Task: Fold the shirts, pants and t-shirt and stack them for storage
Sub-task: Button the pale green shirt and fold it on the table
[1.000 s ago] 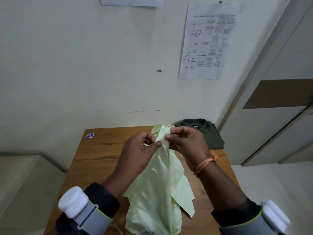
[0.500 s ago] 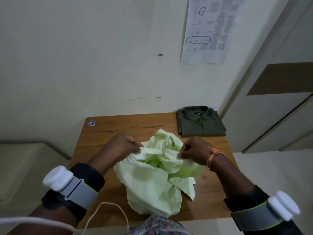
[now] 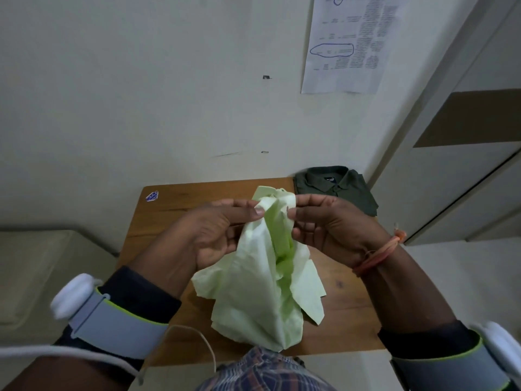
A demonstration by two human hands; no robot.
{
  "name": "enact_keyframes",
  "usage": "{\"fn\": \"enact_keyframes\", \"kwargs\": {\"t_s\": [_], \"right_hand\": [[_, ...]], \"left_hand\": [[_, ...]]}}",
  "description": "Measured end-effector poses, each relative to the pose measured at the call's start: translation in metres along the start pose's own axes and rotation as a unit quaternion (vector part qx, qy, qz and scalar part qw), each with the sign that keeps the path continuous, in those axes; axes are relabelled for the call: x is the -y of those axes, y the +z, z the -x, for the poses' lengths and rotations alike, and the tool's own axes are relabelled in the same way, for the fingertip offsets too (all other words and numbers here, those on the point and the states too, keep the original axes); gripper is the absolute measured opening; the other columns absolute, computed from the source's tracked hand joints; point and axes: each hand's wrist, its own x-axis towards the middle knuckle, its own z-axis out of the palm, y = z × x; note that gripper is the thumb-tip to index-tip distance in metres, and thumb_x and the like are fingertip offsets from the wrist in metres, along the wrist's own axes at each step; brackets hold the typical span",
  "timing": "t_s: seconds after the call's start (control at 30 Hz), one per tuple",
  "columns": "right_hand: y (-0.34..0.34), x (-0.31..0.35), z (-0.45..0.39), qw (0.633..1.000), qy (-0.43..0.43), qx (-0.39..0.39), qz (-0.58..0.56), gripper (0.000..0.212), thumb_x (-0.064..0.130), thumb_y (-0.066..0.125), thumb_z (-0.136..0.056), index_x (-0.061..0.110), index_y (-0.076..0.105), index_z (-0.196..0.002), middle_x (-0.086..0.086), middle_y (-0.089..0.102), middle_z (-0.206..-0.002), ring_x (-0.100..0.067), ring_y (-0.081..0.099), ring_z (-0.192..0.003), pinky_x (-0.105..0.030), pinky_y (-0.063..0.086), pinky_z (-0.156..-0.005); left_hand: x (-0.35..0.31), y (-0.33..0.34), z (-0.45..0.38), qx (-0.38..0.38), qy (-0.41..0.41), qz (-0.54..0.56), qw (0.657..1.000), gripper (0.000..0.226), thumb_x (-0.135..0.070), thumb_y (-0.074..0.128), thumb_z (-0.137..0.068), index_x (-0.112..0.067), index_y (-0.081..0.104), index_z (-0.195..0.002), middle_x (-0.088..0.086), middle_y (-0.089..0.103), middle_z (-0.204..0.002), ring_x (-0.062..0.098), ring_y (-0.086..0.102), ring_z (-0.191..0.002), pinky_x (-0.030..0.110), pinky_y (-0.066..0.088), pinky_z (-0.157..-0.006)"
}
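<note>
Holding the pale green shirt (image 3: 265,266) above the bench (image 3: 180,201), my left hand (image 3: 214,235) and right hand (image 3: 329,227) pinch its top edge, perhaps the collar. I should spread it flat before folding, then stack it on the dark shirt (image 3: 335,187).

Light: dim, soft, even indoor light; source not visible
Shadows: faint, diffuse under the hands
Glare: none
Focus: centre fairly sharp; near forearms soft
Distortion: wide-angle bending at the edges, the right door frame (image 3: 439,88) leaning
</note>
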Motion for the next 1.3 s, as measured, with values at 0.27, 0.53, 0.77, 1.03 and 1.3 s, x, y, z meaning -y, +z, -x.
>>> {"fn": "enact_keyframes", "kwargs": {"t_s": [0.27, 0.53, 0.77, 1.03, 1.3], "right_hand": [[0.032, -0.009, 0.013, 0.948, -0.240, -0.168, 0.125, 0.017, -0.006, 0.077, -0.082, -0.001, 0.067, -0.095, -0.021, 0.073, -0.085, -0.024, 0.067, -0.071, -0.033, 0.058, -0.065], [0.042, -0.014, 0.018, 0.894, -0.339, -0.202, 0.210, 0.016, -0.002, 0.079, -0.081, 0.003, 0.064, -0.087, -0.015, 0.070, -0.083, -0.033, 0.068, -0.078, -0.047, 0.060, -0.073], [0.039, -0.018, 0.020, 0.872, -0.355, -0.169, 0.290, 0.013, 0.002, 0.074, -0.087, 0.012, 0.067, -0.092, 0.000, 0.070, -0.084, -0.017, 0.071, -0.077, -0.042, 0.062, -0.071], [0.031, -0.008, 0.014, 0.838, -0.341, -0.129, 0.406, 0.014, 0.004, 0.074, -0.088, 0.016, 0.068, -0.091, 0.003, 0.072, -0.082, -0.007, 0.074, -0.071, -0.035, 0.062, -0.066], [0.032, -0.012, 0.005, 0.793, -0.386, -0.148, 0.447, 0.019, 0.003, 0.074, -0.085, 0.012, 0.062, -0.097, 0.007, 0.067, -0.081, -0.010, 0.066, -0.074, -0.027, 0.056, -0.067]], "left_hand": [[0.003, 0.025, 0.009, -0.043, 0.105, 0.024, 0.993, 0.016, 0.003, 0.076, -0.083, -0.003, 0.076, -0.098, 0.018, 0.079, -0.095, 0.022, 0.076, -0.075, 0.030, 0.065, -0.067], [0.009, 0.024, 0.007, -0.092, 0.248, -0.083, 0.961, 0.019, -0.002, 0.087, -0.077, -0.010, 0.070, -0.083, 0.011, 0.073, -0.079, 0.019, 0.070, -0.074, 0.030, 0.060, -0.072], [0.007, 0.023, 0.005, -0.120, 0.287, -0.169, 0.935, 0.022, -0.008, 0.088, -0.077, -0.010, 0.066, -0.081, -0.002, 0.065, -0.063, 0.010, 0.062, -0.063, 0.033, 0.053, -0.066], [-0.005, 0.020, 0.003, -0.114, 0.267, -0.266, 0.919, 0.018, -0.008, 0.085, -0.078, -0.016, 0.069, -0.082, 0.002, 0.074, -0.068, 0.023, 0.069, -0.064, 0.040, 0.060, -0.071], [-0.003, 0.019, -0.006, -0.086, 0.226, -0.199, 0.950, 0.029, -0.016, 0.088, -0.079, -0.013, 0.066, -0.096, 0.005, 0.078, -0.077, 0.022, 0.075, -0.076, 0.041, 0.060, -0.076]]}}
